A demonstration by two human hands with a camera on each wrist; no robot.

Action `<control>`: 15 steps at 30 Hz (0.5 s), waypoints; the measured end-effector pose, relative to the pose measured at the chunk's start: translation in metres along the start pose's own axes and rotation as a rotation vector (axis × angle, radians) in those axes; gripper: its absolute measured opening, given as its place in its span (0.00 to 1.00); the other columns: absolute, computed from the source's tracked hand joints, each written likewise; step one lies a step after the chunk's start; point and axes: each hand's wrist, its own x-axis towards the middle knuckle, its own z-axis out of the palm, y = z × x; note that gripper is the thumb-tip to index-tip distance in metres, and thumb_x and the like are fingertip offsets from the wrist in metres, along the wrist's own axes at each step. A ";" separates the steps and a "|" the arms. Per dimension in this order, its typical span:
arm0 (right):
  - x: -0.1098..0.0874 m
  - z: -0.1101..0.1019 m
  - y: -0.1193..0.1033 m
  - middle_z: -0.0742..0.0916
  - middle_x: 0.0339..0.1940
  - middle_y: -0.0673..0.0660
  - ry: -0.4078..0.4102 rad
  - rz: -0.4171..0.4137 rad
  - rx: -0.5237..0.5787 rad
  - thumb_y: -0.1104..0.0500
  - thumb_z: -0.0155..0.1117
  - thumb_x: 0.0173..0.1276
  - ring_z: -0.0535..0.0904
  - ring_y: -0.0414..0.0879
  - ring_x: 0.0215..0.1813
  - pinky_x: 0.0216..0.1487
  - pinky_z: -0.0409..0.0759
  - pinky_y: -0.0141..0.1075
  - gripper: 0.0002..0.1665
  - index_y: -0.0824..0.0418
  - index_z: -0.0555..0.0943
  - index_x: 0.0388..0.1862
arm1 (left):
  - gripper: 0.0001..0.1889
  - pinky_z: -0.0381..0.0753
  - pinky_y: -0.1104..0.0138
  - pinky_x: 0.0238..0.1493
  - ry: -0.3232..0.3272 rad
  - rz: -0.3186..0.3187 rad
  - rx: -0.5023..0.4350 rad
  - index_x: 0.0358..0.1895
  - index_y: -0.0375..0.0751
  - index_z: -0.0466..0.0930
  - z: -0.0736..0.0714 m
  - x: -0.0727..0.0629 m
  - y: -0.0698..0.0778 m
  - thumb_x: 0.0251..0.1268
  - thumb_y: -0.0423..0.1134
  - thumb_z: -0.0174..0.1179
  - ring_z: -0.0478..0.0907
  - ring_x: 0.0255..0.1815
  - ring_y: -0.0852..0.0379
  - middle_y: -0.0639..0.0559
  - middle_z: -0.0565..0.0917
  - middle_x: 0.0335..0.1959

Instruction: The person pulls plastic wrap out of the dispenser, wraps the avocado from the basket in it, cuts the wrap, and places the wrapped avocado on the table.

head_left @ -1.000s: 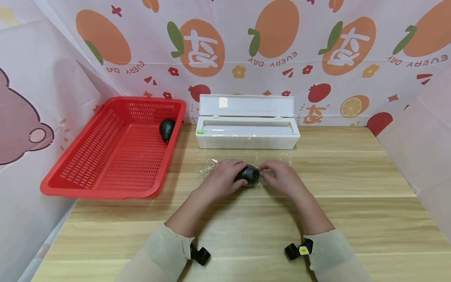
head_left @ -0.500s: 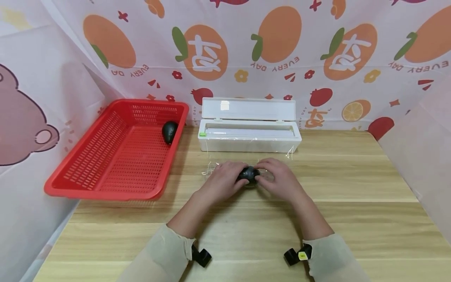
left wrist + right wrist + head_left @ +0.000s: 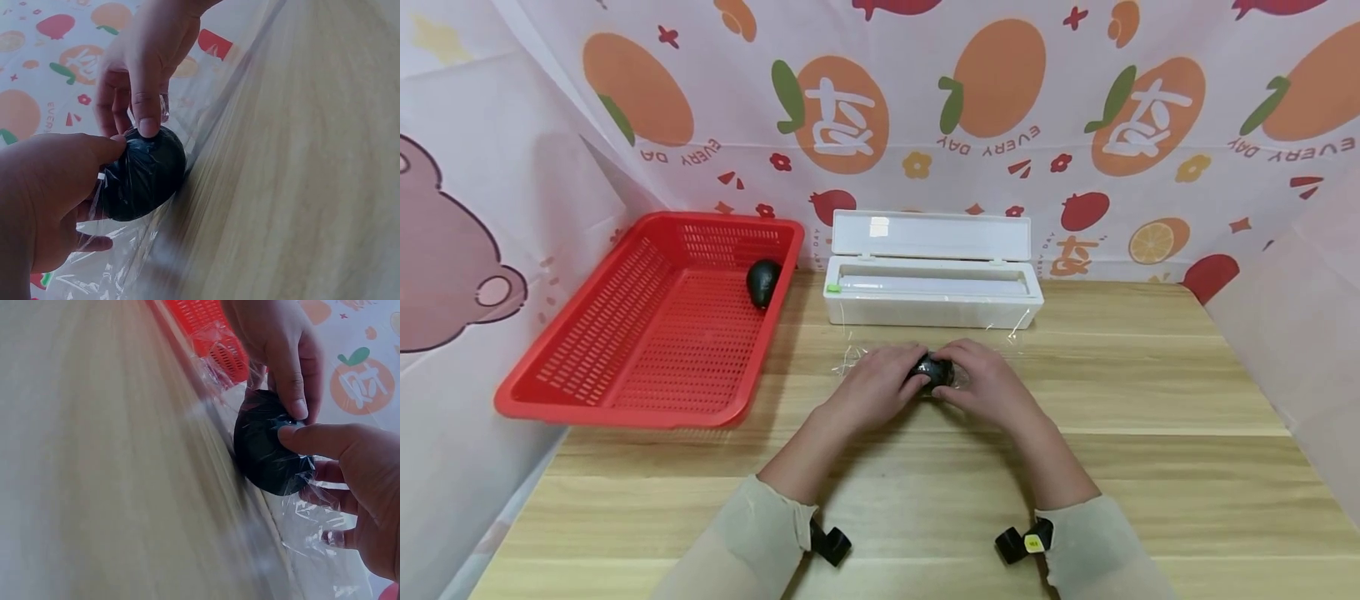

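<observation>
One wrapped dark fruit [image 3: 934,372] in clear film [image 3: 100,275], pinched between thumbs and fingers of two hands, left hand [image 3: 878,380] and right hand [image 3: 988,385], just in front of one white box [image 3: 934,314] with one lid [image 3: 932,236] raised and one white roll [image 3: 932,285] inside. To the left, in one red basket [image 3: 625,414], one unwrapped dark fruit [image 3: 763,283] near the right wall. Below, one wooden table [image 3: 917,517]; behind, white cloth [image 3: 737,100] with orange fruit print.

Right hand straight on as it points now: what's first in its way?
The right hand would meet the film-wrapped dark fruit it grips, then probably the left hand; exact depth is unclear.
</observation>
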 end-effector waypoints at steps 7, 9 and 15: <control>0.005 -0.001 0.000 0.83 0.53 0.52 -0.066 0.101 0.026 0.55 0.76 0.58 0.80 0.50 0.57 0.60 0.78 0.47 0.26 0.56 0.81 0.56 | 0.25 0.69 0.51 0.68 0.005 -0.040 0.008 0.67 0.40 0.71 -0.002 -0.003 -0.001 0.72 0.48 0.57 0.72 0.68 0.45 0.42 0.75 0.67; 0.006 -0.001 0.001 0.83 0.54 0.53 -0.082 0.122 0.035 0.54 0.75 0.59 0.80 0.50 0.57 0.61 0.77 0.48 0.26 0.56 0.81 0.56 | 0.24 0.70 0.51 0.66 0.031 -0.027 0.026 0.65 0.41 0.74 -0.002 -0.002 -0.001 0.70 0.48 0.59 0.72 0.67 0.46 0.43 0.76 0.65; 0.010 -0.004 0.003 0.83 0.56 0.53 -0.112 0.185 0.079 0.52 0.73 0.61 0.78 0.52 0.61 0.64 0.75 0.50 0.27 0.54 0.79 0.59 | 0.23 0.75 0.53 0.55 0.096 0.006 0.049 0.58 0.47 0.79 -0.002 -0.001 -0.003 0.62 0.48 0.68 0.75 0.57 0.49 0.49 0.79 0.54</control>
